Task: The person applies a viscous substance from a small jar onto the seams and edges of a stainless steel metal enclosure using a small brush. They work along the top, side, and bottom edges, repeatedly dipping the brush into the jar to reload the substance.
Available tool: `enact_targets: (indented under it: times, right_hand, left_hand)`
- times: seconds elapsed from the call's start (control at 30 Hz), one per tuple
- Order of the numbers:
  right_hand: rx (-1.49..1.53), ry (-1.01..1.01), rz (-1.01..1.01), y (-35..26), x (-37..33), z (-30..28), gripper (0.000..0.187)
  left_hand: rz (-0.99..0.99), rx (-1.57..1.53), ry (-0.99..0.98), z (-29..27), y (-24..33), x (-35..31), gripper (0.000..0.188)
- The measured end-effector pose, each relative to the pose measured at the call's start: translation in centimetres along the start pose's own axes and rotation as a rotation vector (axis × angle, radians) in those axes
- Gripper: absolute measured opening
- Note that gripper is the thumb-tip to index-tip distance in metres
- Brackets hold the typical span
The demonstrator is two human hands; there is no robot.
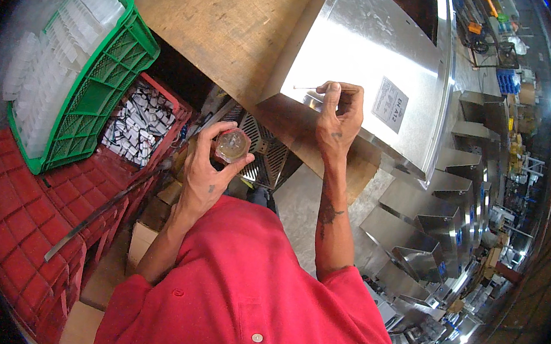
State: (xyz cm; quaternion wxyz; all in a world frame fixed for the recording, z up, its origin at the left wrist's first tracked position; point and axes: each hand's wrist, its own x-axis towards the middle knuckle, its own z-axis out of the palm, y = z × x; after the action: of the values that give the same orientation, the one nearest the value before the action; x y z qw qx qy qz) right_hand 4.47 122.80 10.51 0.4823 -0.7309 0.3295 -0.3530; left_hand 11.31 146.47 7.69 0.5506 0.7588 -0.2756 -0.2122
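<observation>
My left hand (207,169) is wrapped round a small round jar (232,145) with a clear, brownish look, held in front of my chest. What is inside it I cannot make out. Over the near part of a shiny sheet-metal box (345,50), my right hand (341,115) pinches a thin pale stick (305,87) between thumb and fingertips. The stick points left, and its tip is close to the metal; whether it touches I cannot tell. A grey printed label (390,105) sits on the metal, right of my right hand.
The metal box lies on a wooden table (204,18). To the left, a green crate (96,84) of translucent plastic pieces stands tilted on red crates (8,198). A red bin of small white parts (139,124) is beside it. Several folded metal panels (440,199) stand at the right.
</observation>
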Motion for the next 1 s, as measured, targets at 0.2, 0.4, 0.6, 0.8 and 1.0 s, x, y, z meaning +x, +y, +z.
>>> enact_targets:
  times: [0.2, 0.4, 0.6, 0.8, 1.0]
  right_hand:
    - [-0.034, 0.004, -0.021, 0.1, 0.1, 0.1, 0.019]
    - [-0.051, 0.043, -0.09, 0.6, 0.2, 0.3, 0.019]
    - [-0.046, 0.053, -0.023, 0.1, 0.1, 0.2, 0.02]
    - [0.012, 0.111, 0.021, -1.2, -0.8, 0.0, 0.017]
    - [-0.091, -0.008, -0.113, -3.2, -6.3, 0.3, 0.012]
  left_hand:
    - [0.023, 0.011, 0.007, 0.0, 0.0, 0.0, 0.063]
    - [0.009, 0.004, 0.0, 0.0, 0.3, 0.1, 0.062]
    - [0.0, 0.001, 0.005, -0.1, 0.4, 0.1, 0.063]
    - [0.011, -0.037, 0.036, 0.1, 0.2, 0.5, 0.064]
    - [0.065, -0.029, 0.067, 0.7, 1.0, 1.6, 0.063]
